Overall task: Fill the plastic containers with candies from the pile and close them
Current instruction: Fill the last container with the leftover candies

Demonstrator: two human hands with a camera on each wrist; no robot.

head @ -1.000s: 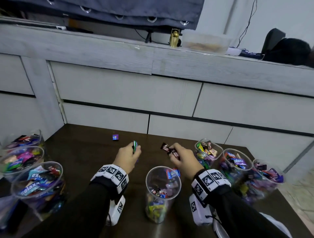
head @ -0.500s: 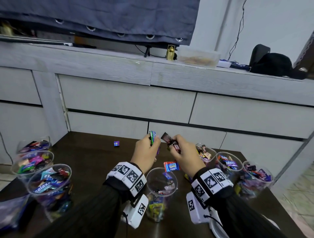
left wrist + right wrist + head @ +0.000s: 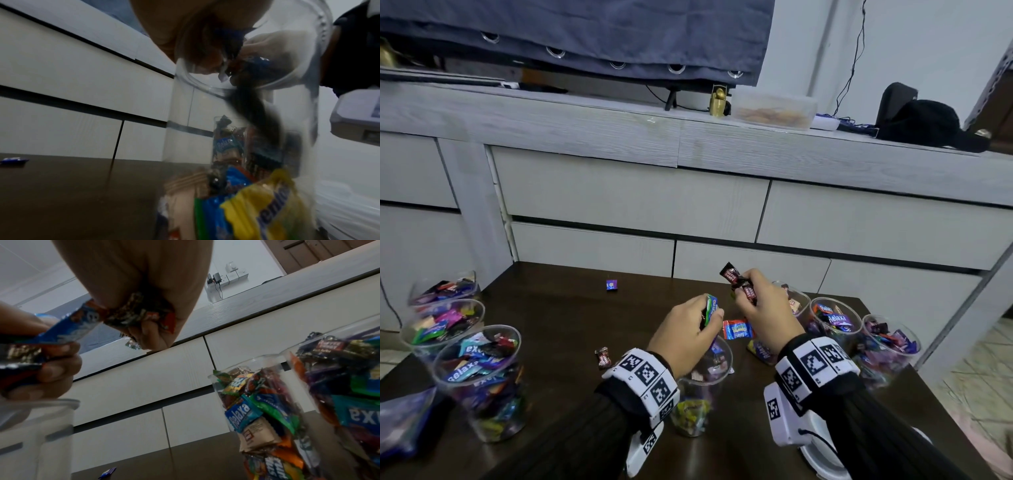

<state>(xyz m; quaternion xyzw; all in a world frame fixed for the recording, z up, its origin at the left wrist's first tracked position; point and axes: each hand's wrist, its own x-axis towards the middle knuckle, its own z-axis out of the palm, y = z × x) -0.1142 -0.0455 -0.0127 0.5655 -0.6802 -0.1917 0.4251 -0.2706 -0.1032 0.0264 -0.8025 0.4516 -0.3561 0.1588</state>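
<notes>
A clear plastic container [image 3: 700, 397], partly filled with wrapped candies, stands at the table's near middle. My left hand [image 3: 707, 320] hovers over its mouth and grips a green and blue candy [image 3: 711, 307] with others. In the left wrist view a dark candy [image 3: 257, 107] blurs downward inside the container [image 3: 205, 129]. My right hand [image 3: 743, 291] is just right of it, gripping dark red candies [image 3: 738, 282]. A red and blue candy [image 3: 736, 329] sticks out below that hand. The right wrist view shows the right hand [image 3: 144, 331] closed round dark candies [image 3: 135, 313].
Three full containers stand at the left [image 3: 479, 380] and three at the right [image 3: 834, 323]. Loose candies lie on the dark table [image 3: 558, 325]: a purple one [image 3: 611, 284] far back, a dark one [image 3: 602, 358] near my left wrist. A white lid [image 3: 818, 459] lies under my right wrist.
Both hands have come together over the middle container from farther back on the table. The left hand has sunk to its rim, and a candy is dropping in.
</notes>
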